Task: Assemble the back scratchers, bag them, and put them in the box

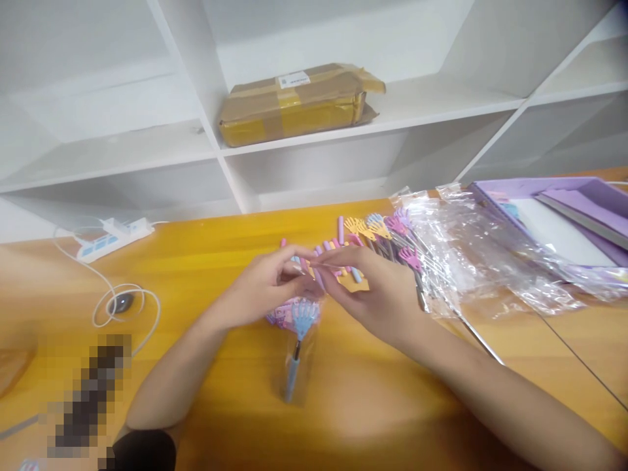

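My left hand point(267, 284) and my right hand point(380, 291) meet above the middle of the table, fingertips pinched close together. Between them is something small and thin, partly pinkish, too blurred to name. Just below my left hand, a blue hand-shaped scratcher point(304, 317) with a blue handle lies in a clear bag, its head over a small pile of purple and pink printed pieces point(280, 315). Behind my fingers are several short coloured tubes point(340, 229), partly hidden. Beyond my right hand lie several scratchers with yellow, pink, blue and purple heads point(380, 227) and metal rods.
Clear plastic bags point(471, 248) spread to the right, beside a purple box point(530, 226). A white power strip point(115, 240), a cable and a dark mouse point(122, 302) are at the left. A taped carton point(294, 108) rests on the white shelf point(417, 108) behind.
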A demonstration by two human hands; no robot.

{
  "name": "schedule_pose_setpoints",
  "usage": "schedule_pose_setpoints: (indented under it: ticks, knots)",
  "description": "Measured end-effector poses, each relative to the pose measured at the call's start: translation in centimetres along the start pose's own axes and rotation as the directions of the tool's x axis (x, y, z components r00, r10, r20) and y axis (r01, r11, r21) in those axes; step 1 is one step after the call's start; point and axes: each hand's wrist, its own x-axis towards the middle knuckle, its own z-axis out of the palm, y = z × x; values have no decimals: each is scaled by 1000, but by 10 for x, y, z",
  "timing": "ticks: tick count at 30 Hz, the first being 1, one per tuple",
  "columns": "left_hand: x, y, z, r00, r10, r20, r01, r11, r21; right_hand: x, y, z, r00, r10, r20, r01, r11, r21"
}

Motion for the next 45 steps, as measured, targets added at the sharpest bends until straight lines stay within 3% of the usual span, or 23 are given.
schedule_pose_setpoints:
  ticks: [3, 6, 13, 19, 24, 30, 39, 45]
  knots:
    - [2, 0, 3, 996, 14, -83, -10, 999, 51, 2, -2, -1, 987, 162, -3, -161, 984, 76]
    - [3, -1, 4, 990, 33, -138, -26, 998, 56, 2, 2, 0, 978, 209, 1, -209, 975, 81]
    - [5, -1, 5, 974, -27, -225, 14, 998, -58, 6, 7, -3, 990, 108, 87, -107, 994, -6]
    - [5, 3, 5, 966, -39, -255, 7, 992, -126, 7, 5, -9, 998, 28, -61, -31, 998, -52]
    - [4, 1, 3, 971, -45, -235, -13, 970, -242, 3, 0, -9, 979, -202, -41, 191, 965, -181]
    - [4, 2, 1, 984, -103, -143, 42, 924, -381, 7, 3, -10, 985, -173, -23, 166, 967, -193]
    - [6, 0, 0, 991, -125, -57, 82, 871, -485, 13, 9, -21, 959, -180, 218, 212, 968, -132]
    - [9, -2, 4, 988, -129, -79, 72, 859, -507, 9, 3, -23, 923, -144, 356, 240, 940, -243]
